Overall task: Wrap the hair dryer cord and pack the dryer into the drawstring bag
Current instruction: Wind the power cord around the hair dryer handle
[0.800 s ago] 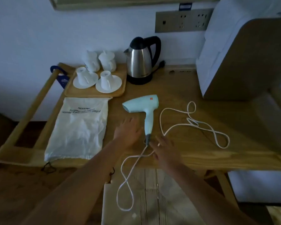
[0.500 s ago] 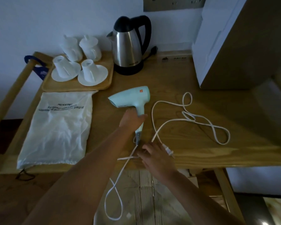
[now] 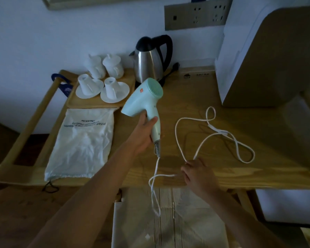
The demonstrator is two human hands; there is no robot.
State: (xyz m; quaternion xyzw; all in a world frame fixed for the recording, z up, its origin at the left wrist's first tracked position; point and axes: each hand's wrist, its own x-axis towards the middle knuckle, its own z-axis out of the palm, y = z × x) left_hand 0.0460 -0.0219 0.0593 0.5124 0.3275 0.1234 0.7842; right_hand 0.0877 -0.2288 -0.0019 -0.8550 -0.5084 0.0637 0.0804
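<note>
Left hand (image 3: 145,133) is clamped round the handle of the mint hair dryer (image 3: 143,97), holding it up off the wooden table (image 3: 195,108), I'd guess so the cord (image 3: 191,151) hangs free for winding. Right hand (image 3: 198,173) is pinched shut on the white cord near the front edge, likely gathering slack; most of it sprawls in loops further right, one loop dangling over the edge. Drawstring bag (image 3: 82,144) lies flat on the left, mouth toward the person, ready for later. Compared to a moment ago, the dryer was lying on the table with the left hand just landing on it, now it's lifted and tipped.
</note>
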